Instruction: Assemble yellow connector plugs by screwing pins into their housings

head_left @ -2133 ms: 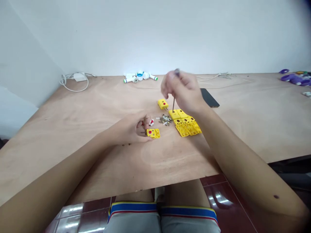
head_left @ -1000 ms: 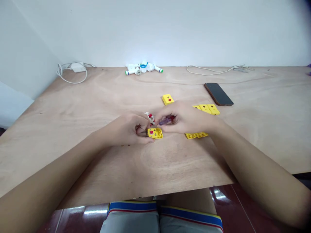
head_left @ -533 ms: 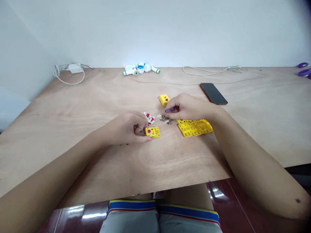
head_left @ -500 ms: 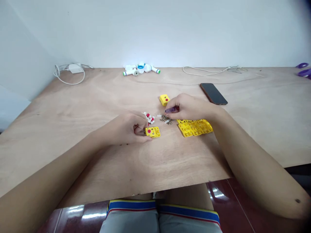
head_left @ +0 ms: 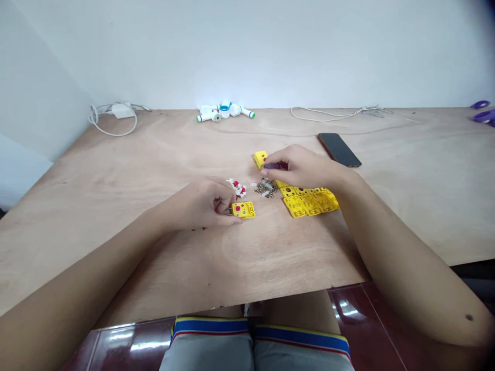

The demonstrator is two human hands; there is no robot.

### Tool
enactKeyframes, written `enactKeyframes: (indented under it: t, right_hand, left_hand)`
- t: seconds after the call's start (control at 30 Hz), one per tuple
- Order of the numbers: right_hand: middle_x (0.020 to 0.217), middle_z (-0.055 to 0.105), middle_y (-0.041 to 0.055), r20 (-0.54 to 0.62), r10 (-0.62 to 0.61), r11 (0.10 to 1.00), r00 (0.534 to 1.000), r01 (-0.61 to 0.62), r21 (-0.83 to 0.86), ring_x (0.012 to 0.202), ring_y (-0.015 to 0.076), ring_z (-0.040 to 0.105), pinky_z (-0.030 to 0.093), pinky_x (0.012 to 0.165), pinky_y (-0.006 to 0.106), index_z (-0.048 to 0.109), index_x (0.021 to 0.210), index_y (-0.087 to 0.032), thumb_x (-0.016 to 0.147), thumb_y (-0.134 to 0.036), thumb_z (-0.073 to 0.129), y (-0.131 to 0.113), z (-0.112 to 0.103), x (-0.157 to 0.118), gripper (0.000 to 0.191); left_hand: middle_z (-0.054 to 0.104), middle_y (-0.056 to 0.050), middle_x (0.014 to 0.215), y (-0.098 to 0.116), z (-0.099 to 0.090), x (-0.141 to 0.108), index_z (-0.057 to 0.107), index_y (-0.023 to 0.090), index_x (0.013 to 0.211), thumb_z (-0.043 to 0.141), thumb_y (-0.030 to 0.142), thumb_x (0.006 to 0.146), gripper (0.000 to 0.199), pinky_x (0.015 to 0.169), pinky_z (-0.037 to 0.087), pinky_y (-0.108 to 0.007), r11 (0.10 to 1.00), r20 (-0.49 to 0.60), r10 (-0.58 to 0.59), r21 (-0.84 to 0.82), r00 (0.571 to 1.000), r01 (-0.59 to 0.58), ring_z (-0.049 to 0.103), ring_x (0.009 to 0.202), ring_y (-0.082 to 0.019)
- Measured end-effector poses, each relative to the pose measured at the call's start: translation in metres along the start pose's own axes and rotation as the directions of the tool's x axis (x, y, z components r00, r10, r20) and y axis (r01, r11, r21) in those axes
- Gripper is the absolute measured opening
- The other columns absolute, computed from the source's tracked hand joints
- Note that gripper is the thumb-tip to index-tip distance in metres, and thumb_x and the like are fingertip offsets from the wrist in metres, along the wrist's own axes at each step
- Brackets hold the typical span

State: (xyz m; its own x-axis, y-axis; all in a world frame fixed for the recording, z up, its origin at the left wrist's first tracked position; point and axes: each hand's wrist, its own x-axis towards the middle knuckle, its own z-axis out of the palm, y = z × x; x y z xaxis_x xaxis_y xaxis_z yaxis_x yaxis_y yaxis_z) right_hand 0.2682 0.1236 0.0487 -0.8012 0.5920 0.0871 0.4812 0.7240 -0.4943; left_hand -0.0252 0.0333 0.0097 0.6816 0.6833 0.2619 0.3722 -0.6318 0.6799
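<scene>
My left hand [head_left: 207, 203] pinches a small yellow case [head_left: 247, 209] with a red button, close to the tabletop. A purple tool [head_left: 275, 166] is held in the closed fingers of my right hand [head_left: 297, 167], above and behind a pile of small metal parts [head_left: 266, 188]. Just past my left fingertips lie red and white plastic pieces [head_left: 238, 188]. Another yellow case [head_left: 260, 159] stands behind the pile, partly covered by my right hand. Several open yellow shells [head_left: 311, 202] lie in rows under my right wrist.
A dark phone [head_left: 339, 150] lies behind my right forearm. Along the wall are a white charger with cable [head_left: 121, 110], a white jointed object [head_left: 225, 109], a white cord [head_left: 328, 114] and purple scissors handles [head_left: 483, 116]. The table's front edge [head_left: 270, 299] is near my lap.
My right hand has shifted slightly back and up with the purple tool, showing more of the metal pile and yellow shells. My left hand stays nearly still.
</scene>
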Motion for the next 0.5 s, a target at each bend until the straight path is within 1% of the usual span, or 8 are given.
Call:
enactKeyframes:
  t: [0.07,0.13,0.17,0.23,0.3,0.37,0.43,0.5]
  right_hand:
    - [0.066,0.045,-0.0032,-0.172,0.015,0.994,0.985,0.005,0.114,0.062,0.0122,0.039,0.03,0.06,0.032,0.055,0.072,-0.022,0.109,-0.055,0.065,-0.004,0.001,0.0,0.051]
    - [0.068,0.041,-0.0028,-0.325,0.066,0.952,0.943,0.037,0.302,0.062,0.0126,0.035,0.027,0.056,0.032,0.05,0.073,-0.023,0.111,-0.068,0.059,-0.006,-0.001,0.0,0.059]
    - [0.068,0.037,-0.0031,-0.381,0.1,0.912,0.919,0.069,0.405,0.06,0.0123,0.031,0.023,0.054,0.032,0.047,0.072,-0.024,0.111,-0.071,0.057,-0.006,-0.003,0.001,0.062]
    - [0.067,0.028,-0.0047,-0.454,0.164,0.797,0.876,0.153,0.584,0.056,0.0111,0.02,0.013,0.051,0.031,0.041,0.071,-0.025,0.11,-0.075,0.056,-0.004,-0.008,0.001,0.065]
    - [0.067,0.022,-0.0058,-0.478,0.171,0.683,0.861,0.246,0.688,0.056,0.0111,0.012,0.008,0.051,0.032,0.04,0.072,-0.025,0.107,-0.077,0.057,-0.001,-0.015,0.001,0.066]
    - [0.067,0.022,-0.0057,-0.467,0.131,0.607,0.875,0.302,0.735,0.057,0.0124,0.01,0.012,0.052,0.034,0.043,0.075,-0.025,0.106,-0.077,0.059,-0.002,-0.019,0.001,0.062]
    - [0.069,0.025,-0.0049,-0.434,0.114,0.571,0.894,0.298,0.764,0.057,0.0136,0.014,0.019,0.053,0.034,0.045,0.078,-0.026,0.105,-0.074,0.064,-0.009,-0.018,0.002,0.058]
    - [0.073,0.032,-0.0038,-0.418,0.154,0.555,0.895,0.271,0.786,0.058,0.014,0.022,0.027,0.055,0.034,0.046,0.081,-0.026,0.104,-0.073,0.065,-0.018,-0.01,0.005,0.056]
  left_hand:
    - [0.068,-0.002,0.081,0.0,0.001,0.0,0.041,0.02,0.066,0.085,0.028,0.095,0.053,0.065,0.043,-0.028,1.0,0.003,0.011,0.011,1.0,-0.011,0.063,0.077,-0.015]
    - [0.069,-0.002,0.081,0.001,0.002,0.0,0.043,0.02,0.067,0.084,0.028,0.095,0.051,0.065,0.043,-0.028,0.999,0.001,0.033,0.017,0.999,-0.033,0.062,0.076,-0.015]
    - [0.068,-0.002,0.081,0.002,0.003,0.001,0.044,0.02,0.067,0.084,0.027,0.095,0.05,0.066,0.043,-0.028,0.999,0.002,0.048,0.019,0.999,-0.048,0.062,0.076,-0.015]
    - [0.067,-0.002,0.079,0.004,0.006,0.001,0.043,0.02,0.067,0.084,0.027,0.096,0.05,0.066,0.042,-0.029,0.996,0.009,0.08,0.028,0.997,-0.081,0.06,0.074,-0.015]
    - [0.065,-0.001,0.078,0.005,0.007,0.001,0.043,0.02,0.068,0.083,0.027,0.097,0.05,0.066,0.041,-0.029,0.994,0.027,0.093,0.047,0.995,-0.094,0.057,0.072,-0.014]
    - [0.062,0.0,0.077,0.006,0.007,0.002,0.044,0.02,0.069,0.084,0.03,0.097,0.05,0.066,0.04,-0.029,0.993,0.032,0.095,0.068,0.995,-0.097,0.054,0.071,-0.014]
    - [0.058,0.001,0.075,0.007,0.006,0.003,0.044,0.021,0.07,0.087,0.035,0.096,0.052,0.067,0.04,-0.03,0.99,0.01,0.118,0.08,0.993,-0.119,0.052,0.071,-0.014]
    - [0.055,0.002,0.071,0.008,0.004,0.003,0.044,0.021,0.07,0.085,0.034,0.097,0.051,0.069,0.04,-0.031,0.983,-0.035,0.163,0.095,0.986,-0.159,0.05,0.069,-0.014]
